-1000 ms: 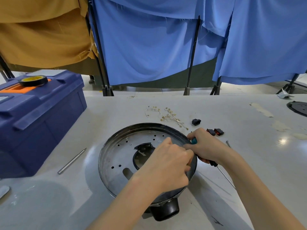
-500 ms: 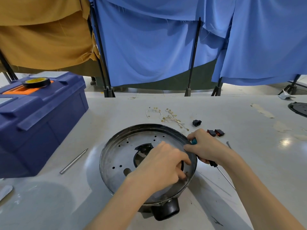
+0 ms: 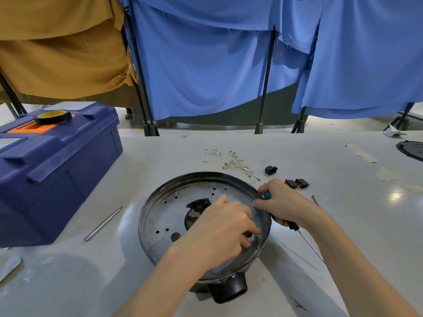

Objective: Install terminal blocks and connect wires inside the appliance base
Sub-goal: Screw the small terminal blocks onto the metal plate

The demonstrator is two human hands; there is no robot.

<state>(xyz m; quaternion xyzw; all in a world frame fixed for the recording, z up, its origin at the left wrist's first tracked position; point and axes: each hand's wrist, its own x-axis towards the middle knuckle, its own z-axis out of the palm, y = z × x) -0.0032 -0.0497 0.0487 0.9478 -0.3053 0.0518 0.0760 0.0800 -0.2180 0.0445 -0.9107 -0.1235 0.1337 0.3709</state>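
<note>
A round metal appliance base (image 3: 169, 216) with holes and a dark central opening lies on the table, its black handle (image 3: 230, 290) towards me. My left hand (image 3: 219, 229) reaches inside it, fingers pinched at a small part near the right inner wall; what they hold is hidden. My right hand (image 3: 283, 202) rests on the right rim, gripping a screwdriver (image 3: 304, 237) whose shaft points down-right. A bundle of wires with brass terminals (image 3: 233, 162) lies behind the base. A black terminal block (image 3: 271, 169) and two black-red blocks (image 3: 296, 183) sit to the right.
A blue toolbox (image 3: 55, 165) with a tape roll (image 3: 52, 116) on top stands at the left. A metal rod (image 3: 103, 224) lies left of the base, another thin rod (image 3: 315, 200) by my right wrist. A black disc (image 3: 412, 150) sits at the far right edge.
My left hand has slid down and to the right inside the base, from beside my right hand toward the right inner wall. My right hand has stayed on the rim with the screwdriver.
</note>
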